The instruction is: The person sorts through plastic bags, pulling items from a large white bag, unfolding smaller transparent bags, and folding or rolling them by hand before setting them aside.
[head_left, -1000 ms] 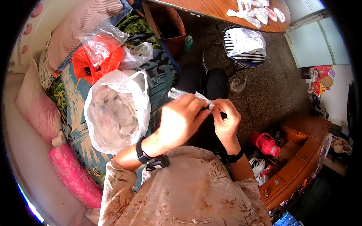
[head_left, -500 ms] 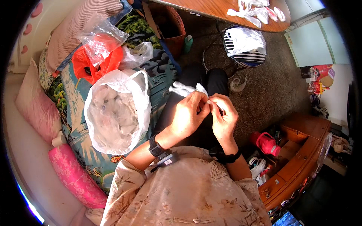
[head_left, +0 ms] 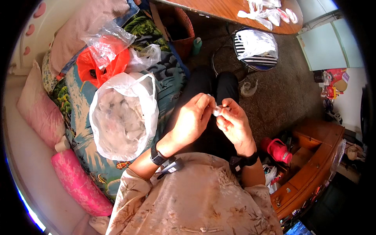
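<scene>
Above my lap, my left hand (head_left: 192, 118) and my right hand (head_left: 236, 122) meet with their fingertips pinched. Between them shows a small folded bit of white plastic bag (head_left: 216, 111), mostly covered by the fingers. To the left of my left hand stands a large white carrier bag (head_left: 96, 131), its mouth wide, filled with crumpled clear and white plastic bags (head_left: 123, 117). Behind it lie a red plastic bag (head_left: 87, 70) and clear plastic bags (head_left: 147, 56).
Bags lie on a patterned bedspread (head_left: 80, 113). Ahead, a striped stool (head_left: 260, 60) bears white plastic bags (head_left: 256, 43); a wooden table (head_left: 219, 7) holds small folded white bags (head_left: 270, 15). A red thermos (head_left: 279, 150) stands by a wooden cabinet (head_left: 309, 172) at right.
The loose white plastic that stuck out beyond my left hand is now gathered into a small piece between the fingers. My right hand has turned, its fingers more spread.
</scene>
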### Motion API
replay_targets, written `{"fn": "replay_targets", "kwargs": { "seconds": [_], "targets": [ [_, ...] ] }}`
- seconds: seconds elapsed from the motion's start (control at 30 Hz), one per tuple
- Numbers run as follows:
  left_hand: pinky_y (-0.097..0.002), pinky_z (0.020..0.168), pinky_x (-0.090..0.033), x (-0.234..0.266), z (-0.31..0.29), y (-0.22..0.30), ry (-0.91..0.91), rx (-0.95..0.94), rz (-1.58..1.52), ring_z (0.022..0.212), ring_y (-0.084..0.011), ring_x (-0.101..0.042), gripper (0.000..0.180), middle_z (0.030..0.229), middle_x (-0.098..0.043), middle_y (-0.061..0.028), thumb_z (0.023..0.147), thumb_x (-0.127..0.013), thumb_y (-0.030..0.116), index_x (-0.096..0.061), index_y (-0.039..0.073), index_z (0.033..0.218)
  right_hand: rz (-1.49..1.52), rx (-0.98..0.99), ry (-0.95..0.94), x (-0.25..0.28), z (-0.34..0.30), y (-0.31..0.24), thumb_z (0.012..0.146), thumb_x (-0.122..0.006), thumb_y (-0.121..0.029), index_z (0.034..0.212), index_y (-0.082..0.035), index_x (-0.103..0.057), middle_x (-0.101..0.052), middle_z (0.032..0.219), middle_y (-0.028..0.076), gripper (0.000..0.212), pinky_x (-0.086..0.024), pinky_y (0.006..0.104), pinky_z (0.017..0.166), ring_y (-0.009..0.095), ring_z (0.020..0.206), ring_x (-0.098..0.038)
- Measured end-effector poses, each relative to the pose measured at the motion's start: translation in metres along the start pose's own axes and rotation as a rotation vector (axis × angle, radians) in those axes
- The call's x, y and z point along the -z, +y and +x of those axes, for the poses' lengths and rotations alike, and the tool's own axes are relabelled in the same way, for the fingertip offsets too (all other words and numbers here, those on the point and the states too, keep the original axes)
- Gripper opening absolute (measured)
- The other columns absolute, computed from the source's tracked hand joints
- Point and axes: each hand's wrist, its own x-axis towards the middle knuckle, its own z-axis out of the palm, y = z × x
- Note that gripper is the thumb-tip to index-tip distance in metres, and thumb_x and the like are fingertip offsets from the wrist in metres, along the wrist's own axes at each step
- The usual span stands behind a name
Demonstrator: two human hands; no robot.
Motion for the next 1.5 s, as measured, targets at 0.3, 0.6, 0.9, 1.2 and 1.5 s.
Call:
{"fn": "replay_targets", "kwargs": {
  "seconds": [0.3,0.6,0.9,1.2,1.5],
  "targets": [
    [-0.0273,0.064,-0.051,0.013,0.006,0.008,-0.029,-0.050,0.021,0.073,-0.0176,-0.064,0.023,0.097,-0.064,-0.0090,0.080,-0.075,-0.008,-0.063,0.001,0.098,-0.248,0.203,0.088,-0.005,0.002,0.000,0.096,-0.064,-0.007,0.111,-0.001,-0.062,-0.067,0.096,0.010,0.017,-0.051,0.0282,0.068,0.015,0.080,-0.064],
    [-0.0253,0.069,-0.051,0.045,0.013,0.004,0.036,0.032,0.057,0.075,-0.0121,-0.061,0.015,0.088,-0.062,-0.0062,0.086,-0.065,-0.008,-0.059,0.002,0.095,-0.600,0.476,0.201,-0.006,0.014,-0.024,0.090,-0.064,0.007,0.097,0.006,-0.068,-0.069,0.092,0.012,0.008,-0.058,0.0275,0.067,0.015,0.072,-0.067],
    [-0.0308,0.079,-0.054,0.109,0.007,0.012,0.073,0.109,-0.183,0.090,-0.0172,-0.062,0.037,0.120,-0.057,-0.0101,0.089,-0.068,0.001,-0.053,0.001,0.123,-1.232,1.145,0.259,-0.115,0.095,-0.161,0.090,-0.070,-0.001,0.099,0.002,-0.071,-0.071,0.096,0.008,0.010,-0.055,0.0277,0.074,0.014,0.081,-0.068],
    [-0.0324,0.071,-0.055,0.170,-0.071,-0.010,0.314,0.463,0.081,0.081,-0.0210,-0.068,0.011,0.091,-0.069,-0.0125,0.087,-0.064,-0.001,-0.067,-0.001,0.097,-1.723,1.547,0.231,-0.178,0.274,-0.327,0.083,-0.075,-0.006,0.114,-0.004,-0.071,-0.073,0.111,0.007,0.031,-0.049,0.0309,0.094,0.018,0.102,-0.067],
    [-0.0392,0.074,-0.053,0.199,-0.130,-0.080,0.334,0.737,0.511,0.087,-0.0367,-0.068,0.016,0.093,-0.070,-0.0182,0.090,-0.064,0.010,-0.066,0.000,0.101,-1.437,0.920,-0.312,-0.175,0.155,-0.071,0.094,-0.059,-0.001,0.100,-0.001,-0.069,-0.066,0.095,0.004,0.011,-0.047,0.0247,0.066,0.010,0.078,-0.058]
  ]
}}
